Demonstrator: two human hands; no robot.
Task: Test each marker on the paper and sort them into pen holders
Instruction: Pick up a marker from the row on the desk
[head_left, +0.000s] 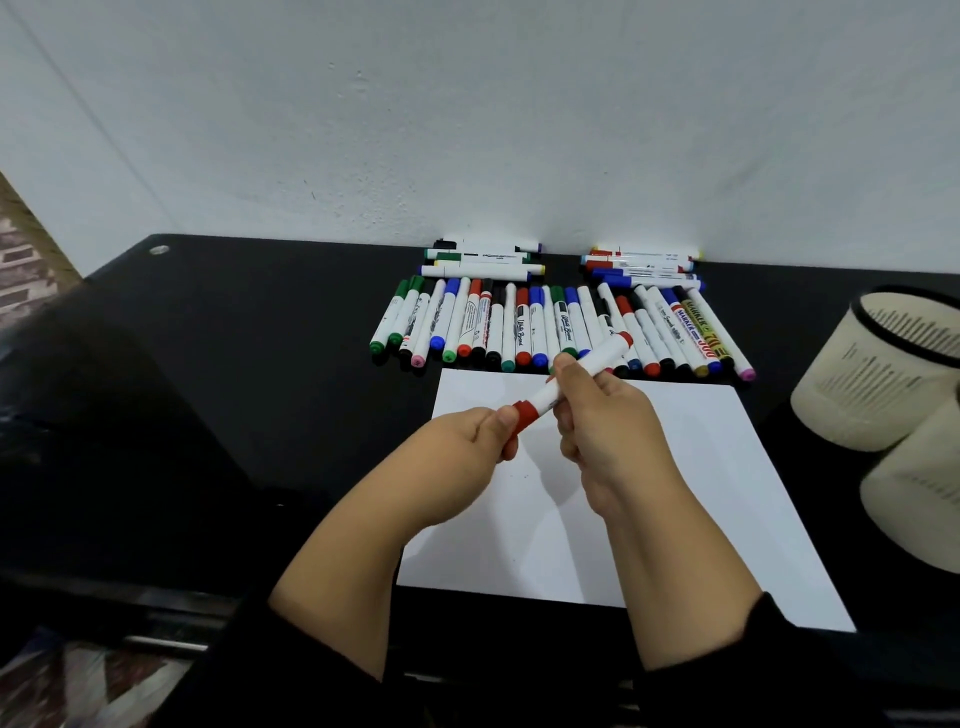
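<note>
A white marker with red ends (582, 371) is held tilted above the white paper (701, 467). My right hand (602, 421) grips its barrel. My left hand (475, 441) pinches its red cap (525, 414) at the lower end; the cap still sits on the marker. Beyond the paper lies a long row of several markers (519, 325) with caps of many colours. Two small stacks of markers (483, 258) (641, 263) lie against the wall. Two cream pen holders (878, 364) (914, 493) stand at the right.
Everything rests on a black glossy table (234, 389) set against a white wall. The table's left part shows only reflections. The pen holders stand close to the paper's right edge. A patterned floor shows at the lower left.
</note>
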